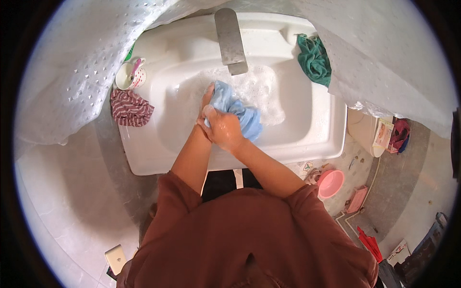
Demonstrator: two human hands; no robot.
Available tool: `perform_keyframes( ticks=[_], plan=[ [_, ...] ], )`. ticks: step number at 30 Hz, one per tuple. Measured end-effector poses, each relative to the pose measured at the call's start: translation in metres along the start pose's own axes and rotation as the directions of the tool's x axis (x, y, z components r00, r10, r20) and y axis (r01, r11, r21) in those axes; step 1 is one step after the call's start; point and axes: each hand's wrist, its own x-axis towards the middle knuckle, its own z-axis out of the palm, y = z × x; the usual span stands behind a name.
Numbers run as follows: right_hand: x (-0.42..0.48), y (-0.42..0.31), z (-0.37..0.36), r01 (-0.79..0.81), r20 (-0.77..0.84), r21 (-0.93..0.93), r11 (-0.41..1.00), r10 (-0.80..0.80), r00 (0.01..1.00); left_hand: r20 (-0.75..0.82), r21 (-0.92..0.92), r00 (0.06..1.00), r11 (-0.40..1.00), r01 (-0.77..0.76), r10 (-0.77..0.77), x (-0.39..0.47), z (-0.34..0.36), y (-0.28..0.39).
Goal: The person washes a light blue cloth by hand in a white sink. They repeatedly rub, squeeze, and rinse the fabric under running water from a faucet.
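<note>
A wet light-blue cloth point(248, 117) is bunched over the basin of a white ceramic sink point(144, 151). My right hand point(225, 127) is closed on the cloth's near left part, close against my left wrist. My left hand point(208, 97) reaches beyond it, with the cloth's upper end lying against its fingers; much of that hand is hidden by the cloth and my right hand. White suds point(268, 86) float in the water under and behind the cloth. A metal faucet point(230, 39) juts over the basin from the far rim.
On the sink's left rim are a dotted mug point(138, 80) with a pink-handled item and a striped cloth point(131, 108). A green cloth point(314, 61) lies on the right rim. Pale curtains point(381, 64) hang at both sides. A pink basin point(330, 183) stands low at the right.
</note>
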Motion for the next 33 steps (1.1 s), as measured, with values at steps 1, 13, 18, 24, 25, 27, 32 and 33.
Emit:
perform_keyframes(
  ticks=[1,13,18,24,25,27,32,33],
  plan=[
    [-0.003,-0.004,0.004,0.116,-0.053,0.052,0.992,-0.113,0.992,0.037,-0.001,0.999,1.0,0.002,-0.002,0.001,0.002,0.003],
    [0.039,0.112,-0.027,-0.371,-0.256,-0.33,0.868,0.296,0.92,0.081,0.196,0.986,0.968,-0.156,0.142,0.038,-0.01,0.035],
    [0.04,0.114,-0.013,-0.252,0.309,-0.284,0.925,0.337,0.889,0.458,0.888,0.75,-0.204,-0.413,0.478,0.054,-0.021,-0.003],
    [0.044,0.098,0.031,-0.133,0.147,-0.484,0.865,0.23,0.962,0.22,0.614,0.947,0.722,-0.321,0.234,0.061,-0.019,0.014],
    [0.045,0.099,0.022,-0.151,0.122,-0.362,0.92,0.208,0.971,0.225,0.462,0.955,0.841,-0.281,0.195,0.063,-0.026,0.015],
    [0.044,0.104,0.002,-0.168,0.062,-0.099,0.981,0.174,0.983,0.259,0.119,0.957,0.98,-0.162,0.127,0.061,-0.039,0.015],
    [0.044,0.084,0.014,-0.224,-0.027,0.165,0.961,0.232,0.972,0.141,0.023,0.99,1.0,-0.017,0.013,0.037,-0.009,0.015],
    [0.032,0.039,0.002,-0.124,0.021,0.189,0.974,0.122,0.992,0.384,0.006,0.92,0.996,0.086,-0.081,0.053,-0.033,0.015]
  ],
)
